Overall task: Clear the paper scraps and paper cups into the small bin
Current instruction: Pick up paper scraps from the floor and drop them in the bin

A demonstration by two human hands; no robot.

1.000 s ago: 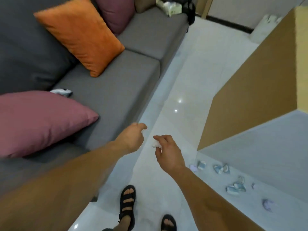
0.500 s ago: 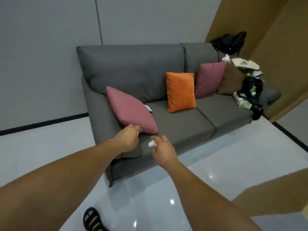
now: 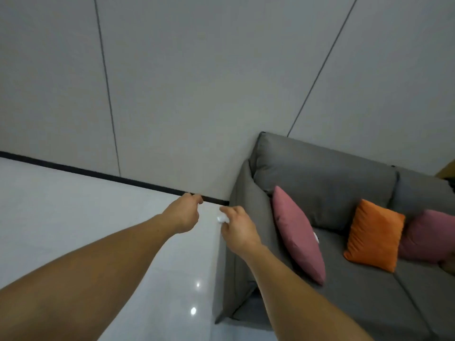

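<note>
Two bare forearms reach forward from the bottom edge. The left hand [image 3: 186,212] is closed, its fingers curled in and the thumb laid against the forefinger. Whether anything sits inside it cannot be told. The right hand [image 3: 237,227], just beside it but not touching, pinches a small white paper scrap [image 3: 222,219] between thumb and curled fingers. The scrap is held in the air above the edge of the sofa's armrest.

Beneath the left arm lies a glossy pale tiled floor [image 3: 73,205] with two small bright spots of reflected light. Under and right of the right arm stands a grey fabric sofa [image 3: 357,303], seen from its armrest end, with a seam dividing the seat cushions.

A dusty-pink cushion [image 3: 298,237] leans upright on the seat, near the armrest. A small white object [image 3: 316,237] peeks out from behind its right edge, too hidden to identify. Further along the seat an orange cushion [image 3: 374,236] leans against the backrest. A second pink cushion [image 3: 428,236] touches its right side and is partly cut off by the frame.

Behind the sofa and floor rises a flat grey panelled wall [image 3: 197,82], divided by thin dark vertical seams. A black skirting strip [image 3: 98,174] runs along its foot to the sofa's armrest. At the far right edge a sliver of wood-coloured panel [image 3: 446,169] shows above the backrest.
</note>
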